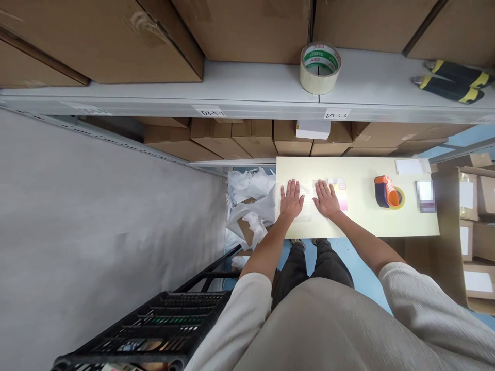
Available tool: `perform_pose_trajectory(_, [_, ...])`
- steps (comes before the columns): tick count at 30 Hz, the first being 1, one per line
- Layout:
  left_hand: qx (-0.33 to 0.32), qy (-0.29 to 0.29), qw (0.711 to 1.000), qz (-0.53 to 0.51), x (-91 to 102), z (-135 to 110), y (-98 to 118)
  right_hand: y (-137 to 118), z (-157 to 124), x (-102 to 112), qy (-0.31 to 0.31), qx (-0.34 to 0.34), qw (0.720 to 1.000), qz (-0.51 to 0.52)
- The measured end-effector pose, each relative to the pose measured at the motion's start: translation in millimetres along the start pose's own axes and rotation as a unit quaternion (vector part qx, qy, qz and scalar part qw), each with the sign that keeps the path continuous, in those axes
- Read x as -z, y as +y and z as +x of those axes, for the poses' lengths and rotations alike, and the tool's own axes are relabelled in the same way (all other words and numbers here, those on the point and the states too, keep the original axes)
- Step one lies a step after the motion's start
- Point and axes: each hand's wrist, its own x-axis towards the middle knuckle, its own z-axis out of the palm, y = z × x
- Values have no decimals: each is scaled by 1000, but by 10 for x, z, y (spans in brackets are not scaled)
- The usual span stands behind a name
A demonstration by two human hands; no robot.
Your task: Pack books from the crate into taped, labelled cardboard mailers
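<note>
My left hand and my right hand lie flat, fingers spread, on a clear plastic sheet or bag. It rests on a pale yellow table. Just beyond my right hand's fingers is a small pink and yellow packaged item, partly under the plastic. To the right stands an orange and blue tape dispenser holding a roll of tape. Farther right lie a white paper sheet and a blurred white and purple packet.
Above the table, a metal shelf holds cardboard boxes, a tape roll and black-and-yellow items. Crumpled white packing paper lies left of the table. A black cart stands at lower left, and open cardboard boxes stand at right.
</note>
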Motion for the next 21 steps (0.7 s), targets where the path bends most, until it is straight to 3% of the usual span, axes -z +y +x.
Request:
perform_pose_trajectory(6, [67,19,997,12,-5,-94,128,-151,-34,1,13,-30,999,-19])
perform_pose_trajectory(13, [-41,-20,999,12,-51,-405,258,-175,-288,-74,8,18,999,-34])
perform_pose_trajectory(21, [-5,-5,1000,0,-115,-458,258,-167,-390,-272,37,-27,999,-11])
